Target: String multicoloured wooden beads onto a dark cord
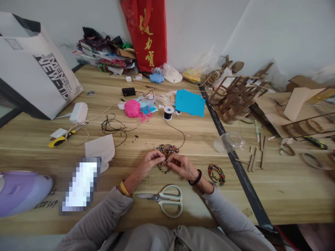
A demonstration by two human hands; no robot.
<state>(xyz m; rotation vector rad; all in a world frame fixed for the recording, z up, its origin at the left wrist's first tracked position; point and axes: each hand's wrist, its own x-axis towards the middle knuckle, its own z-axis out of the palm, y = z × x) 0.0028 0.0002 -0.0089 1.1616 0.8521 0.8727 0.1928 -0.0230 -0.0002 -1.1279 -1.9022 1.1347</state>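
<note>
Pale wooden worktable (183, 139): a partly strung loop of multicoloured beads (163, 169) is pinched between left hand (149, 163) and right hand (181, 165), loose bead pile (167, 150) remaining, one finished beaded bracelet (216, 174) laid aside, right.

Cluttered wooden surface (183, 137)
Scissors (164, 199), a bead pile (167, 150), a bead bracelet (216, 174), pink yarn (133, 108), a black thread spool (168, 112), blue paper (190, 102) and a white bag (34, 69) lie on it.

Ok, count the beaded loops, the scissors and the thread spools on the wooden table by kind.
Colourful beaded loops: 2, one in both hands, one lying to the right
Cream-handled scissors: 1
Black thread spool: 1
Total: 4
</note>
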